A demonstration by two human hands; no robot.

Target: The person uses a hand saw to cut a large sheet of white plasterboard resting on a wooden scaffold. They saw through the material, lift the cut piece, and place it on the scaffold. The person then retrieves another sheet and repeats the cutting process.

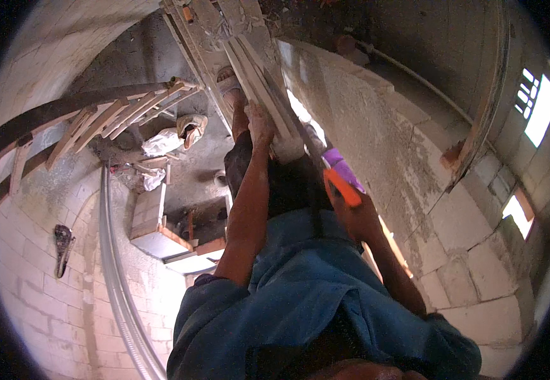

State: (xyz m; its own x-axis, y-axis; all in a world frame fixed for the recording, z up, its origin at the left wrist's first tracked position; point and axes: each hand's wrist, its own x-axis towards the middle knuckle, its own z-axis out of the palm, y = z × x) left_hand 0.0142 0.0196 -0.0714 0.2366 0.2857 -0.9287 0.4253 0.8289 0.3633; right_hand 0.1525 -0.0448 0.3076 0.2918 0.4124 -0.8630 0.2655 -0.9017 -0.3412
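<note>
Mid-frame, our left hand (pixel 261 125) clasps the wood strips (pixel 276 111), our right hand (pixel 358 218) grips an orange-handled saw (pixel 347 191); apparently we're cutting, so the next stroke needs steadiness.

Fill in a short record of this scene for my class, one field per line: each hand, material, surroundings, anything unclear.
Left hand: resting on the wood
Right hand: gripping an orange handle, apparently a saw's
Material: long, narrow wooden pieces
Left side: wooden ladder, white sack
Right side: block wall
Unclear: whether a blade touches the wood
</note>
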